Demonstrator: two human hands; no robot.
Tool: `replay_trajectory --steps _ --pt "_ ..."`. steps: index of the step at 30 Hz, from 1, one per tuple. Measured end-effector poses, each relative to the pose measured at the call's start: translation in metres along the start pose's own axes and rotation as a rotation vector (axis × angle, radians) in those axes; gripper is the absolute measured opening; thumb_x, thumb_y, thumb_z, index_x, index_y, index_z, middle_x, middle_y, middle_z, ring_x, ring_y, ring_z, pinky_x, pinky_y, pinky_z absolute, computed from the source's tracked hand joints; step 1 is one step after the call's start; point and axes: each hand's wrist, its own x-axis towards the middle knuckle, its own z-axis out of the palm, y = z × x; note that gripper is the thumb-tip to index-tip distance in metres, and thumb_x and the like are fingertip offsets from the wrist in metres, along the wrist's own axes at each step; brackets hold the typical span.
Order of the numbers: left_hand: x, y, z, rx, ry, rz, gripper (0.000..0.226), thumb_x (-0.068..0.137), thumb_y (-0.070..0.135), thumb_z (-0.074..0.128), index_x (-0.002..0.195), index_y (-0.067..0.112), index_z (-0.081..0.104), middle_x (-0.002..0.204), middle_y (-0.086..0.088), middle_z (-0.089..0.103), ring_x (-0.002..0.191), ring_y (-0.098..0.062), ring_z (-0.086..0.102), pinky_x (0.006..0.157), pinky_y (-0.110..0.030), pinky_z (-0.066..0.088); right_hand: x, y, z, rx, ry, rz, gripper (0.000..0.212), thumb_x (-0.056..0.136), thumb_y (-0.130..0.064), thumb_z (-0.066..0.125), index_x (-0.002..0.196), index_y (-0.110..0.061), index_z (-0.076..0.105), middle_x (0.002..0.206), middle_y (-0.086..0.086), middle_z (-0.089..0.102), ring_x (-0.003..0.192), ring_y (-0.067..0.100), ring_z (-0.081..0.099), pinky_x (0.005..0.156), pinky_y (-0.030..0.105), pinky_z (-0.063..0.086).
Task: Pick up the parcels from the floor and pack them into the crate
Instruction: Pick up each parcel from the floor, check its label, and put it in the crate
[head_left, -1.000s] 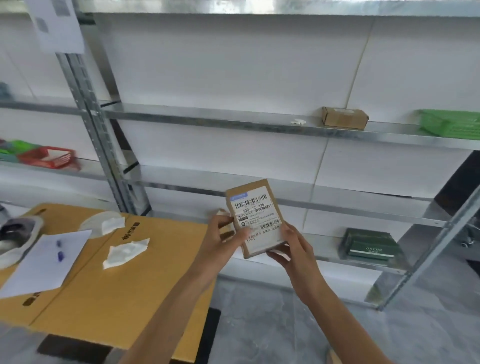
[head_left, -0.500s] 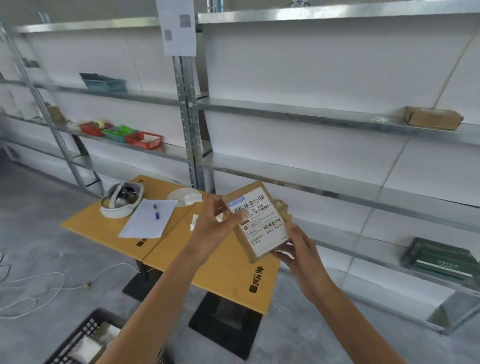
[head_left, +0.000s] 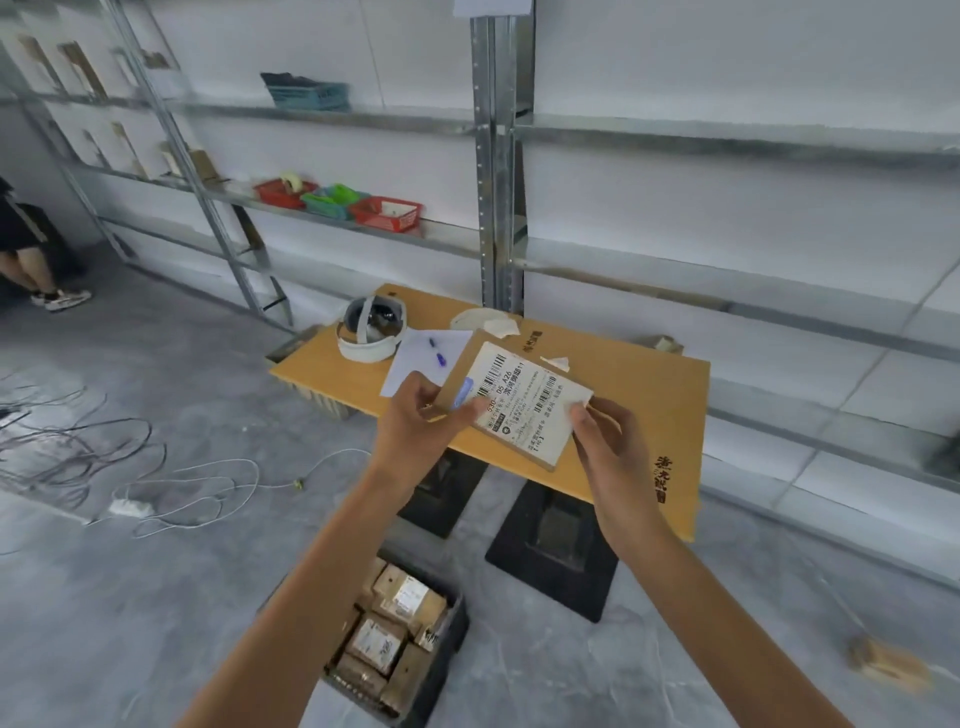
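A grey marbled floor is being crossed by loose cables. White walls are being lined by metal shelving, before which a yellow tabletop is being supported on black bases.

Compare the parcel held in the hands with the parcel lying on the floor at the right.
The held parcel is up in the air, gripped by the left hand and right hand; the floor parcel lies loose, untouched. The held parcel shows a sharp white barcode label; the floor parcel is blurred, no label discernible. Both are brown cardboard.

Both forearms are bare to the frame's edge, and the hands wear no gloves or rings.
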Motion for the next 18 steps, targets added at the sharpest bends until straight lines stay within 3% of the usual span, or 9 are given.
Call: replay_trajectory --steps 4,10,14,18 --pt "0.023 -0.017 -0.023 0.025 -0.022 -0.03 0.037 0.076 0.031 0.075 0.073 0.013 0.043 0.085 -0.006 0.067 0.067 -0.011 0.052 0.057 -0.023 0.038 0.011 0.017 0.027 -0.001 0.026 0.031 0.034 0.082 -0.027 0.066 0.111 -0.016 0.052 0.113 0.003 0.068 0.103 0.01 0.066 0.084 0.026 0.056" --pt "0.089 -0.05 -0.04 0.074 -0.096 -0.079 0.03 0.079 0.027 0.073 0.073 0.01 0.049 0.09 -0.012 0.071 0.082 -0.018 0.064 0.071 -0.033 0.049 0.069 0.044 0.065 -0.065 0.058 0.067 0.026 0.089 -0.03 0.06 0.111 -0.018 0.051 0.106 -0.006 0.069 0.087 -0.005 0.067 0.063 0.014 0.054" --pt "0.142 -0.071 -0.047 0.135 -0.127 -0.14 0.035 0.077 0.03 0.074 0.069 0.013 0.046 0.09 -0.011 0.072 0.082 -0.019 0.066 0.069 -0.034 0.048 0.111 0.065 0.093 -0.101 0.057 0.174 0.03 0.094 -0.032 0.052 0.121 -0.019 0.049 0.107 -0.007 0.066 0.088 -0.002 0.062 0.081 0.029 0.054" --pt "0.186 -0.098 -0.051 0.166 -0.175 -0.208 0.032 0.077 0.035 0.074 0.074 0.017 0.047 0.096 -0.008 0.071 0.088 -0.021 0.068 0.077 -0.037 0.054 0.147 0.086 0.115 -0.157 0.0 0.246 0.039 0.096 -0.035 0.049 0.133 -0.023 0.044 0.119 -0.006 0.062 0.101 0.0 0.059 0.085 0.029 0.051"
